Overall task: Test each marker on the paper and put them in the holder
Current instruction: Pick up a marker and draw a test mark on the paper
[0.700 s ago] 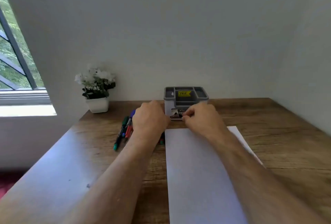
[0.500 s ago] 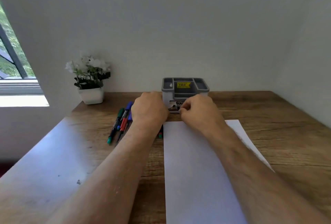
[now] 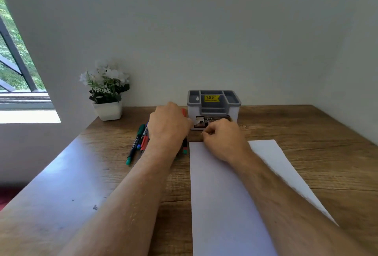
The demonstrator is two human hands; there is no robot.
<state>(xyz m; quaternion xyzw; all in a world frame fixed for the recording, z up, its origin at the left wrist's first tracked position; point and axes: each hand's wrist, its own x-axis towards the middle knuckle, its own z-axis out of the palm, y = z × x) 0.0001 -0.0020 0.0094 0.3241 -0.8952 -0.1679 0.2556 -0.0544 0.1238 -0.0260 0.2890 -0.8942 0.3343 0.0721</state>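
Red marker (image 3: pixel 183 112) gripped in left hand (image 3: pixel 168 125); right hand (image 3: pixel 222 138) fingers curled on paper (image 3: pixel 225 194) edge.

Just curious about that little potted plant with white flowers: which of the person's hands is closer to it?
Left. The left hand is just right of the white-flowered potted plant; the right hand lies farther right, over the white paper sheet.
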